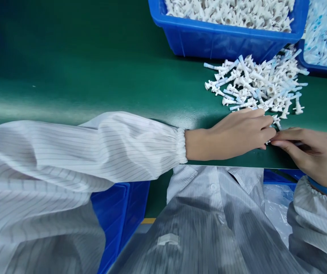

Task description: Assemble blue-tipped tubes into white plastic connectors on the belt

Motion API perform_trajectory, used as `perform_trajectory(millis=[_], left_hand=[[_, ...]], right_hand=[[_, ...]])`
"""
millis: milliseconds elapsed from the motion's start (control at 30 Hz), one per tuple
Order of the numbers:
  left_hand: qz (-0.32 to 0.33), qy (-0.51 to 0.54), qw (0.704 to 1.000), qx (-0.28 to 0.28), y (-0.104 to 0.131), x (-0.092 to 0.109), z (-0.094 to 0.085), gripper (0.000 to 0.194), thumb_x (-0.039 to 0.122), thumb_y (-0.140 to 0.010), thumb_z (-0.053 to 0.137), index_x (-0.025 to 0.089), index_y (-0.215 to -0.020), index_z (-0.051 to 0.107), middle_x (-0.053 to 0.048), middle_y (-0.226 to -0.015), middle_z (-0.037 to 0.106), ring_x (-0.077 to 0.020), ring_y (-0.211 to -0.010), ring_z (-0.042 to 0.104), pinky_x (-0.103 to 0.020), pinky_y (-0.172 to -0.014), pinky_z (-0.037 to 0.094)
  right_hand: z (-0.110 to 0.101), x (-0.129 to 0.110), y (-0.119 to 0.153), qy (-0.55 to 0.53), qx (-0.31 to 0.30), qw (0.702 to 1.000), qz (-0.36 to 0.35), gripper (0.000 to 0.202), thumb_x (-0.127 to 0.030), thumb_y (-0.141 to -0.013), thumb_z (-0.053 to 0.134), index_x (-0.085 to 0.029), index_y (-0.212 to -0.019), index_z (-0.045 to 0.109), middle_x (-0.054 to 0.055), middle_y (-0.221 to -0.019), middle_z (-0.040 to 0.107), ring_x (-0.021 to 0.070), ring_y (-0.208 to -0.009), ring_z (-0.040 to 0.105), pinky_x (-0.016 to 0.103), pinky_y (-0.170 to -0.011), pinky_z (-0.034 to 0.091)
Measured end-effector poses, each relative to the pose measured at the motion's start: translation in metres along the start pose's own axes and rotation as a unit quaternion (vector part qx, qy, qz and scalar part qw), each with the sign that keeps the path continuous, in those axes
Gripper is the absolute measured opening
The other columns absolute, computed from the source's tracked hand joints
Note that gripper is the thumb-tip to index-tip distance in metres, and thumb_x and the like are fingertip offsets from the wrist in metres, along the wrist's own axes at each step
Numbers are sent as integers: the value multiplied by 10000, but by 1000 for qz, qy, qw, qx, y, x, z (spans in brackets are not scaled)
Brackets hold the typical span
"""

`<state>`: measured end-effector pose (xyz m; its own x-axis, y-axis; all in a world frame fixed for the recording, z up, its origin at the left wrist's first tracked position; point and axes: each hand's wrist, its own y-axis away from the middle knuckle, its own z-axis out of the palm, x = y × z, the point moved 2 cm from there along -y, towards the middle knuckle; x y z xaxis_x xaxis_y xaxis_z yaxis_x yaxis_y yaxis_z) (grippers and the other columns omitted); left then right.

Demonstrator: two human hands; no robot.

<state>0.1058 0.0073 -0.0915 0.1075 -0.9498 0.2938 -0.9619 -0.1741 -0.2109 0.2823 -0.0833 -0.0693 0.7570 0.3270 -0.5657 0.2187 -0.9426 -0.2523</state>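
My left hand (234,135) reaches in from the left, just below a pile of small white plastic parts (249,85), some with pale blue tubes. Its fingers are closed, and most of what they hold is hidden. My right hand (311,150), with a blue band at the wrist, meets it fingertip to fingertip. Thumb and index finger of this hand are pinched at a tiny white part (267,142) that shows between the two hands. Both hands are over the front edge of the green table.
A blue bin (223,40) full of white parts stands behind the pile. Right of it is a blue tray (323,70) of pale blue, clear pieces. The green table (80,64) extends left. Below its edge are blue bins (120,213) and a clear plastic bag (279,201).
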Motion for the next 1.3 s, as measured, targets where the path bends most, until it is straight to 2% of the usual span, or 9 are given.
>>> perform_trajectory(millis=[300, 467, 567, 700, 800, 967, 1300], left_hand=[[-17, 14, 1000, -21, -2, 1, -1, 241, 321, -1032, 499, 150, -1019, 668, -55, -955, 647, -200, -956, 575, -316, -792, 413], [-64, 19, 998, -21, -2, 7, -7, 302, 169, -1027, 393, 154, -880, 656, -54, -859, 637, -201, -932, 577, -305, -681, 369], [-68, 22, 997, -26, -6, 9, -10, 338, 103, -1005, 363, 152, -820, 642, -45, -822, 624, -187, -910, 577, -297, -700, 385], [-61, 7, 997, -41, -8, 9, -11, 354, 105, -1004, 359, 149, -795, 641, -45, -837, 630, -178, -922, 582, -299, -742, 433], [-46, -4, 999, -23, -8, 9, -9, 364, 115, -1010, 359, 154, -789, 645, -42, -853, 637, -171, -936, 583, -303, -760, 444], [-32, -12, 999, 12, -6, 10, -4, 409, 140, -1038, 353, 153, -767, 658, -41, -828, 628, -164, -918, 579, -313, -716, 381], [-14, -26, 999, 38, -5, 13, 2, 501, 53, -1027, 273, 149, -711, 650, -21, -750, 609, -136, -824, 576, -321, -674, 284]], right_hand=[[0, -9, -1, 12, 4, 1000, -6, 195, -169, -936, 693, -340, -1001, 761, -35, -911, 748, 147, -766, 684, 292, -679, 528], [1, -13, -1, 28, 15, 999, -9, 222, -150, -938, 680, -351, -1004, 748, -40, -889, 741, 154, -739, 675, 304, -654, 525], [1, -16, -1, 34, 21, 999, -14, 235, -140, -937, 674, -353, -1012, 742, -38, -879, 737, 155, -719, 668, 306, -639, 525], [-1, -19, -2, 68, 24, 997, -26, 211, -137, -946, 652, -330, -967, 737, -33, -863, 738, 153, -698, 671, 297, -628, 522], [-4, -21, -4, 110, 20, 993, -36, 167, -137, -955, 644, -289, -931, 709, -29, -845, 731, 139, -697, 672, 272, -615, 510], [-5, -24, -9, 159, -4, 984, -79, 132, -78, -938, 656, -209, -926, 664, -3, -830, 727, 110, -701, 674, 225, -622, 494], [-5, -33, -5, 221, 0, 970, -103, 143, -43, -895, 692, -178, -932, 662, 19, -823, 732, 127, -684, 670, 244, -576, 460]])
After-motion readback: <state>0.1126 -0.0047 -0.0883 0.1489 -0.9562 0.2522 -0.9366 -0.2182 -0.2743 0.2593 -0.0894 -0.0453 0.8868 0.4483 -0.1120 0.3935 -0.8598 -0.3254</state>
